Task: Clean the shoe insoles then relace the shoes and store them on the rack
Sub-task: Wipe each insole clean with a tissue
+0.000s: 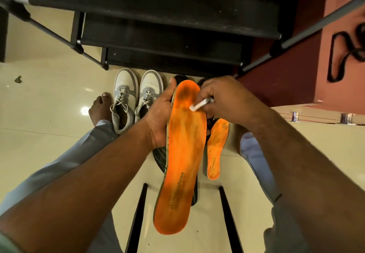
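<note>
My left hand grips a long orange insole by its left edge near the toe, holding it up over the floor. My right hand pinches a small white brush whose head touches the insole's dark-stained toe area. A second orange insole lies on the floor to the right. A black shoe sits on the floor under the held insole, mostly hidden. The black shoe rack stands just ahead.
A pair of laced grey-white sneakers stands on the floor left of my hands, by my bare foot. A black lace lies on the reddish surface at the right. Black stool legs run beneath me.
</note>
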{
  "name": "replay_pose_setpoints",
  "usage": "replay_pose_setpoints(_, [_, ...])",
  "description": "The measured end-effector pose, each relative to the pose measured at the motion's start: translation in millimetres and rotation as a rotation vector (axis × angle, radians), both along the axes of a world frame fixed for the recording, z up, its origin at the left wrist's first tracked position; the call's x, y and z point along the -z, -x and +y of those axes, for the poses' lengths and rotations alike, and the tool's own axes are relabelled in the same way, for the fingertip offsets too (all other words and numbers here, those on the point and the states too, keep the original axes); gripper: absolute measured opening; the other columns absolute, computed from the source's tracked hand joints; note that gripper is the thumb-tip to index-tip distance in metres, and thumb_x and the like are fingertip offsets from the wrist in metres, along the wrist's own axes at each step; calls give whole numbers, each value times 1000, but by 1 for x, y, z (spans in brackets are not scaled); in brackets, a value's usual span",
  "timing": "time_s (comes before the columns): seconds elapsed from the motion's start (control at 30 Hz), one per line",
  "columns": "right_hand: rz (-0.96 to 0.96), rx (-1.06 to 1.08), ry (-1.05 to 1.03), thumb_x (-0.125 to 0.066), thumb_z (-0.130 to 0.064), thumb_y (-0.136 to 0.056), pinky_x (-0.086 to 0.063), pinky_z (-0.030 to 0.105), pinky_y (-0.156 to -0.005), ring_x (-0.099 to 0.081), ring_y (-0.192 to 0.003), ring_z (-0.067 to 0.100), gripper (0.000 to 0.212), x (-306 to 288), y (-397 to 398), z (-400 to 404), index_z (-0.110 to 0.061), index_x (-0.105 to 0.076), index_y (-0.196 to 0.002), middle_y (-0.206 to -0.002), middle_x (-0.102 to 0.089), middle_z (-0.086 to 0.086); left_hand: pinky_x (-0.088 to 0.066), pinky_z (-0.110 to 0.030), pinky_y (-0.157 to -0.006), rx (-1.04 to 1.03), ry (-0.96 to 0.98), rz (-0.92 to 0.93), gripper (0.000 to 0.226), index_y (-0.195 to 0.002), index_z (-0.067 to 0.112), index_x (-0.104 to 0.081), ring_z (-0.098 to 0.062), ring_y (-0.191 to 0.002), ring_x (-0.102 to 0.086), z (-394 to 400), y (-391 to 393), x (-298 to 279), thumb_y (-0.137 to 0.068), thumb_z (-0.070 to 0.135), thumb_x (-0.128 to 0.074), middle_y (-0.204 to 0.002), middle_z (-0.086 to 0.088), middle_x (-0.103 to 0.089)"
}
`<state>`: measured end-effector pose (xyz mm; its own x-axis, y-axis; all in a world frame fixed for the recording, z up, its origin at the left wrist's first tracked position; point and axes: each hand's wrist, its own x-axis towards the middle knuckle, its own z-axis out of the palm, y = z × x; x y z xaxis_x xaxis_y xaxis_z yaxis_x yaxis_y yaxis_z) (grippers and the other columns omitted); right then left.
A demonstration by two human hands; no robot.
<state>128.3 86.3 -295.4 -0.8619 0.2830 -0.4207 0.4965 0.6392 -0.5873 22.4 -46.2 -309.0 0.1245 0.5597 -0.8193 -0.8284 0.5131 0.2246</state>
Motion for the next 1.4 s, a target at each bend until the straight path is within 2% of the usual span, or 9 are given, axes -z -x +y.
replay_pose_setpoints(0.23, [141,190,-152,-65,-18,-86,-46,22,-64,-59,-72,7,13,3,1,-4,-21,-73,-95,-93,-61,-7,-61,-41,-74,-1,-33,-23,83,-102,15,-78,-28,-88,-73,1,-3,0,-90,76,-23,-106,-16,-73])
replay_pose_setpoints(0.37, [-38,-18,-25,-70,-16,-80,-50,27,-66,-59,-73,6,11,-1,0,0,-22,-74,-88,-83,-61,-11,-62,-39,-70,-16,-11,16,85,-109,16,-71,-29,-85,-74,1,1,0,-88,79,-19,-103,-16,-74])
replay_pose_setpoints(0.5, [120,203,-167,-66,-19,-84,-50,31,-70,-60,-81,14,14,2,2,-8,-19,-74,-96,-93,-65,-2,-62,-38,-71,-50,-56,23,87,-95,18,-80,-27,-86,-74,2,-4,-1,-90,77,-16,-102,-14,-75])
replay_pose_setpoints(0.63, [210,70,-16,-65,-18,-85,-49,29,-73,-60,-84,11,14,0,10,-30,-19,-75,-95,-92,-68,-3,-61,-41,-76,-129,-57,20,77,-115,19,-67,-29,-94,-73,1,-1,-1,-92,75,-20,-109,-15,-73])
replay_pose_setpoints(0.77, [106,163,-324,-61,-20,-86,-42,30,-72,-57,-91,24,18,10,3,-13,-22,-74,-98,-95,-66,0,-51,-47,-95,-238,-121,16,63,-142,29,-50,-30,-117,-61,3,-1,2,-96,66,-28,-134,-12,-62])
replay_pose_setpoints(0.97, [227,52,-150,-54,-26,-85,-44,32,-78,-58,-91,20,23,1,14,-43,-22,-74,-95,-94,-68,-1,-52,-45,-91,-262,-165,-7,58,-144,30,-48,-27,-111,-66,2,-1,5,-100,59,-23,-126,-8,-67])
replay_pose_setpoints(1.13, [83,121,-366,-60,-23,-87,-40,34,-74,-55,-90,27,17,15,2,-15,-20,-74,-95,-94,-68,2,-50,-51,-95,-269,-151,22,60,-142,32,-50,-32,-120,-61,2,-2,8,-99,63,-23,-134,-10,-63])
replay_pose_setpoints(1.3, [280,36,-102,-59,-21,-83,-38,27,-72,-54,-86,16,17,1,13,-42,-23,-75,-90,-91,-69,-5,-51,-46,-93,-269,-134,-24,63,-143,32,-49,-29,-116,-63,2,1,6,-97,66,-24,-131,-9,-63])
replay_pose_setpoints(1.4, [132,39,-249,-60,-24,-88,-39,31,-75,-53,-91,22,18,9,7,-23,-24,-74,-98,-98,-69,-2,-47,-51,-100,-269,-143,-8,66,-144,32,-48,-33,-125,-57,1,2,9,-95,69,-22,-137,-11,-60])
